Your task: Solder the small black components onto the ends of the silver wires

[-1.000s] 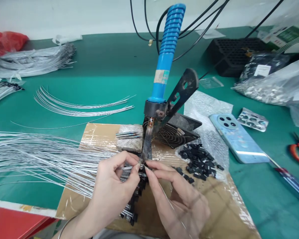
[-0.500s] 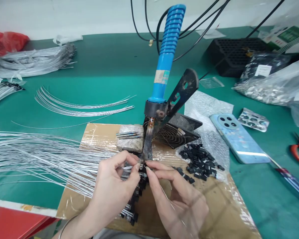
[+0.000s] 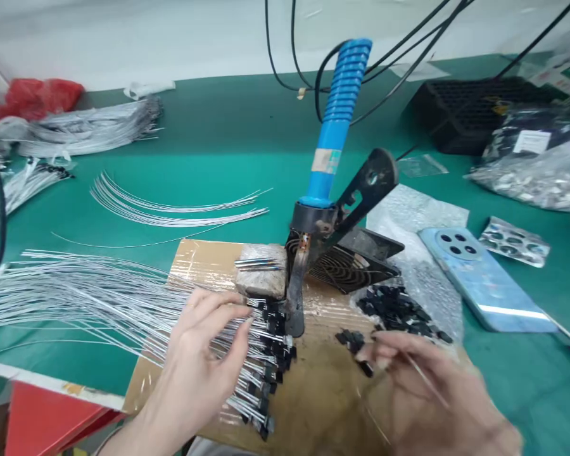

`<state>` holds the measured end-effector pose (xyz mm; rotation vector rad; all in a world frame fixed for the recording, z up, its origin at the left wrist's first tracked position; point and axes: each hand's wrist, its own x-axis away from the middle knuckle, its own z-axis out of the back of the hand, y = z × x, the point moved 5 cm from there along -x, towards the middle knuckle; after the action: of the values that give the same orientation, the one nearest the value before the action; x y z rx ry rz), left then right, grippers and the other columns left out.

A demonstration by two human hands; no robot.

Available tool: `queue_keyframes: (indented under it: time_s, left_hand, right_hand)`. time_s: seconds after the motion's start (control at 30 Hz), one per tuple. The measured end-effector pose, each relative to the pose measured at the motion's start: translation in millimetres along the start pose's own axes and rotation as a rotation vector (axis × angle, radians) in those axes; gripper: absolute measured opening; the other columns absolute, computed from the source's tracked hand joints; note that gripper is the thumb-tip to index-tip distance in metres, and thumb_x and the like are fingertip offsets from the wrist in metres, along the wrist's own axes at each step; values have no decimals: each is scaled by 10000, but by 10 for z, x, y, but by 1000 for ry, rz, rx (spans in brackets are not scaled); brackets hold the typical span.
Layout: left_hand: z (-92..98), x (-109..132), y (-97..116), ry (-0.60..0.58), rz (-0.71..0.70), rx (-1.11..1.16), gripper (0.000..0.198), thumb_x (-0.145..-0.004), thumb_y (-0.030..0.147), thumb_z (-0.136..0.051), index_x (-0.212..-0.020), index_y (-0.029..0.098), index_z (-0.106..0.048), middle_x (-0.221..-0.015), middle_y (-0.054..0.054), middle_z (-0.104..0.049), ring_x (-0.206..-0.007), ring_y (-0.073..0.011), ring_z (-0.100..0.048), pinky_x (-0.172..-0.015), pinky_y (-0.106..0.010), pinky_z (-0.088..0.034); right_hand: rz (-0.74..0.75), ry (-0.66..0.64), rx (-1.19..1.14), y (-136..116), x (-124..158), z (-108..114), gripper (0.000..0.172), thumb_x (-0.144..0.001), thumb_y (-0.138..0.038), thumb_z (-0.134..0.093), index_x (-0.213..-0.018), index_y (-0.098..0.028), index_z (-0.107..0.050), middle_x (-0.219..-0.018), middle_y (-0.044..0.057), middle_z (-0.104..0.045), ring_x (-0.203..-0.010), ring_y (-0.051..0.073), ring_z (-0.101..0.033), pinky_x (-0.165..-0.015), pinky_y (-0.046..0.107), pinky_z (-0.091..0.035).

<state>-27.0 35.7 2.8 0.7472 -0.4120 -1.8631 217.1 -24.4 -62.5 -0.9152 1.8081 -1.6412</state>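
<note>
Left hand (image 3: 202, 354) is over white wires (image 3: 109, 294), centre-left of frame; its grip cannot be determined. Blurred right hand (image 3: 449, 383), lower right, holds a thin wire (image 3: 424, 378) near black pieces (image 3: 394, 308).

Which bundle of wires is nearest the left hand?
The bundle running onto the cardboard, right by the left hand; the other bundles lie farther back, off the cardboard.

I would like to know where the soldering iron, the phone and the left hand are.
Soldering iron (image 3: 320, 185): head view, lower part of its blue handle.
Phone (image 3: 489, 282): head view, middle of its back.
Left hand (image 3: 194, 358): head view, back of the hand.
</note>
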Motion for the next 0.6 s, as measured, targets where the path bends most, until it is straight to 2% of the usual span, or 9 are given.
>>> queue_keyframes:
  time_s: [0.03,0.07,0.1,0.17,0.27,0.33,0.4,0.5,0.6]
  left_hand:
    - [72,-32,-37,40,-42,-57,132,-907,118,-619,-954,188,-721,-979,-65,-740,-939,-224,-630,-856,-377,-490]
    - [132,-90,-91,64,-81,-135,127,-912,119,-623,-971,179,-719,-978,-70,-743,-934,-226,-627,-851,-378,-496]
    - [177,-174,-161,75,-126,-228,121,-921,126,-616,-976,166,-717,-977,-79,-746,-927,-232,-623,-842,-382,-504]
    - [177,-411,-370,7,-206,-519,167,-956,163,-567,-1040,113,-702,-1038,-134,-740,-945,-272,-606,-822,-417,-520]
    - [83,-846,-787,-97,-237,-623,215,-953,133,-558,-1112,62,-683,-1127,-201,-710,-1031,-337,-606,-880,-504,-505]
    - [-31,-1093,-1021,-161,-260,-648,202,-936,121,-595,-1112,68,-681,-1170,-201,-689,-1078,-338,-615,-916,-517,-505]
    - [-146,-1254,-1186,-212,-273,-647,198,-954,182,-619,-1130,109,-669,-1154,-135,-689,-1050,-282,-650,-910,-485,-535]
    - [-242,-1336,-1322,-234,-263,-615,284,-971,287,-624,-1218,148,-628,-1211,-101,-660,-1023,-239,-672,-870,-446,-573]
    - [-208,-1321,-1392,-182,-219,-554,291,-975,290,-617,-1231,151,-622,-1220,-104,-657,-1022,-241,-673,-863,-445,-578]
  right_hand:
    - [-120,40,-57,70,-43,108,494,-686,-706,-698,-771,-231,-802,-810,79,-757,-723,252,-685,-694,386,-554]
    - [-182,133,-87,118,-80,239,534,-677,-734,-673,-774,-229,-817,-908,109,-776,-831,279,-693,-783,416,-547]
    - [-218,208,-83,156,-111,356,575,-649,-771,-650,-741,-229,-821,-916,120,-776,-844,285,-684,-796,424,-535]
    - [-238,283,-73,222,-165,532,576,-587,-793,-660,-683,-244,-811,-883,114,-766,-800,280,-662,-783,432,-513]
    - [-205,363,-35,289,-203,696,537,-558,-777,-668,-620,-257,-781,-821,88,-738,-715,256,-633,-758,430,-488]
    - [-213,333,-26,329,-211,706,497,-586,-733,-673,-635,-249,-777,-827,91,-736,-707,258,-635,-759,436,-484]
    - [-226,284,-7,348,-209,681,478,-640,-704,-662,-655,-240,-775,-820,101,-738,-695,258,-638,-756,441,-484]
    - [-226,237,22,349,-199,661,459,-732,-678,-640,-679,-240,-767,-804,108,-738,-681,250,-638,-755,439,-483]
    - [-204,160,30,354,-205,659,428,-802,-644,-628,-721,-248,-766,-810,112,-741,-691,246,-642,-758,434,-487]
